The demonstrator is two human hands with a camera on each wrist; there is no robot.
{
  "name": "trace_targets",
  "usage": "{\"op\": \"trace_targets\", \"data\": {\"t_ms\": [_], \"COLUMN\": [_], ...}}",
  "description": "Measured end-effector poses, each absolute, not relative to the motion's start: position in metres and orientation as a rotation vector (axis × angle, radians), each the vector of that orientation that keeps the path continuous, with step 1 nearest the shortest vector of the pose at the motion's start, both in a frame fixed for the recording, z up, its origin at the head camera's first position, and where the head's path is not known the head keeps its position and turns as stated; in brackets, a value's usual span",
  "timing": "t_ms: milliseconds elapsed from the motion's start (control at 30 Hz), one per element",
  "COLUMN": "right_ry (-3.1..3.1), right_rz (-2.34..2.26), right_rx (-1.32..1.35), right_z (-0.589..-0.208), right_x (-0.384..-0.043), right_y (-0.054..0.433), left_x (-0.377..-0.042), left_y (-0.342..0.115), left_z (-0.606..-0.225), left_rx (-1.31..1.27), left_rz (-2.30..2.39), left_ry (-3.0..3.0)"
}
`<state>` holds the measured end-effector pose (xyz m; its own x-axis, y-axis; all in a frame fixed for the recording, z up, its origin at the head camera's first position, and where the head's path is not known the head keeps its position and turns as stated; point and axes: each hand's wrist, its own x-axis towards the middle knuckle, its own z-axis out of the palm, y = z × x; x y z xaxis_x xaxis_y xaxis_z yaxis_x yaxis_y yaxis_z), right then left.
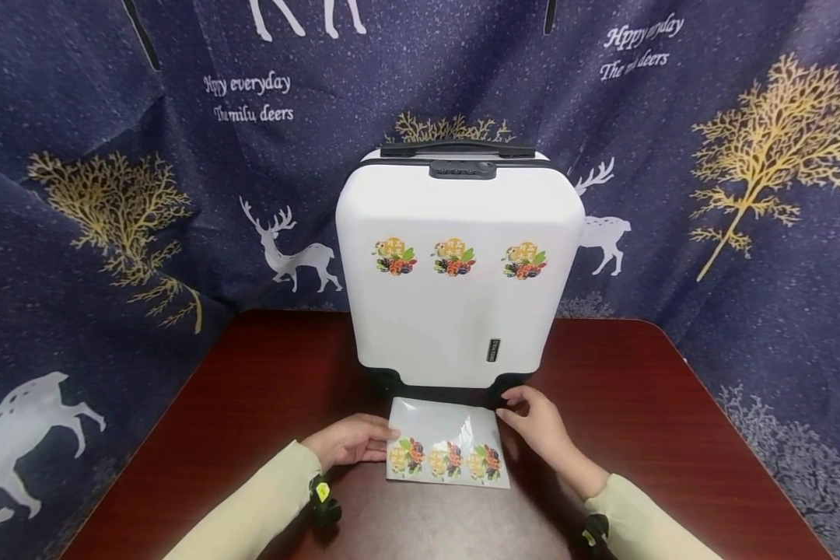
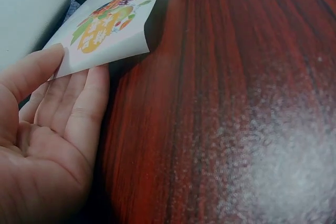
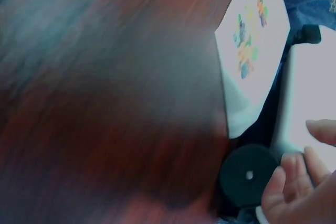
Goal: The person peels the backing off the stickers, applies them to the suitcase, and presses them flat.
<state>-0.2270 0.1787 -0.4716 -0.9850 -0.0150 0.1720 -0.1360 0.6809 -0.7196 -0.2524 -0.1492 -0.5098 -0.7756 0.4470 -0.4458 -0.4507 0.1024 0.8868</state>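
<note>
My left hand (image 1: 353,442) pinches the left edge of a sticker sheet (image 1: 427,422), thumb on top and fingers beneath, as the left wrist view shows. The sheet is glossy white, blank in its upper part, with three fruit stickers (image 1: 446,460) in a row along its lower edge. In the left wrist view its near corner (image 2: 142,43) lifts off the table. My right hand (image 1: 537,424) is beside the sheet's upper right corner, holding nothing. The right wrist view has its fingers (image 3: 296,177) loosely bent, apart from the sheet, near a black suitcase wheel (image 3: 249,176).
Behind the sheet a white suitcase (image 1: 434,327) stands upright on the dark red table (image 1: 280,373). Three matching fruit stickers (image 1: 453,258) are on its front, above a small black label (image 1: 493,350). A blue deer-print curtain (image 1: 266,155) hangs behind.
</note>
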Motion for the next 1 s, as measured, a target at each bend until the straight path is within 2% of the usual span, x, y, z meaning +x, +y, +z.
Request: {"op": "trace_targets", "data": {"t_ms": [133,467,1000], "right_ry": [-2.749,-2.806,-2.867], "right_rz": [1.310,1.415,1.465], "right_rx": [0.241,0.724,0.784], "right_z": [-0.469,-0.472,-0.479], "right_x": [-0.227,-0.232,-0.241], "right_y": [0.167,0.121,0.084], "left_x": [-0.254,-0.252,-0.254], "left_y": [-0.148,-0.147,-0.148], "left_z": [-0.510,-0.509,-0.507], "left_rx": [-0.004,0.003,0.046], "left_rz": [1.747,1.685,1.669], "left_ry": [1.731,1.789,1.748]}}
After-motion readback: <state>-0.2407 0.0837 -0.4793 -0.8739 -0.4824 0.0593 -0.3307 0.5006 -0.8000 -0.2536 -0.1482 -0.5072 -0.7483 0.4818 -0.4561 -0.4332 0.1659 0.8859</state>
